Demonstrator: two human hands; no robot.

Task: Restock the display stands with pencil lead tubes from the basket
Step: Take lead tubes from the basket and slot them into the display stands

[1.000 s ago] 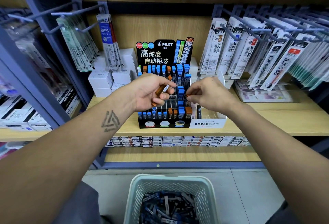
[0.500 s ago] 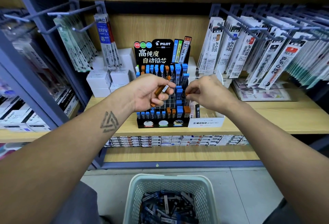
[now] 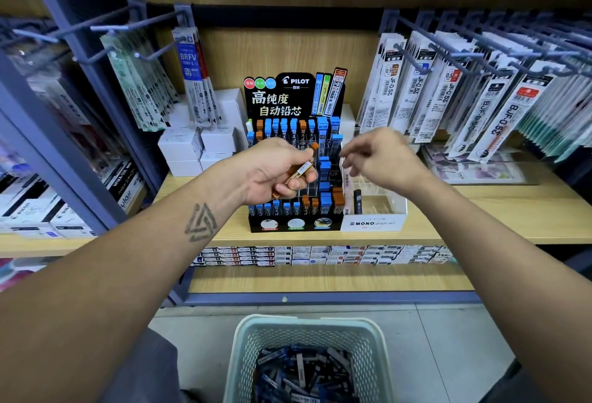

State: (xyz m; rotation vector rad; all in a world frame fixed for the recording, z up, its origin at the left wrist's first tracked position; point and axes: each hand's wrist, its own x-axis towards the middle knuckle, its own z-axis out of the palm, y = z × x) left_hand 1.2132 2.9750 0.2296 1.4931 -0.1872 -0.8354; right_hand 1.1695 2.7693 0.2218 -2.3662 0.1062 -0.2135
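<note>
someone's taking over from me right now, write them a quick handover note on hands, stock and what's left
Left hand: grips an orange-capped lead tube, held in front of the black Pilot stand.
Right hand: holds nothing, fingers loosely curled, hovering over the stand's right side.
Stock: the basket on the floor below holds many dark tubes.
Done: the stand's front and back rows hold blue and orange tubes.
Left: several middle slots look empty; the clear Mono stand beside it shows only one dark tube. Slot the held tube, then keep filling from the basket.
</note>
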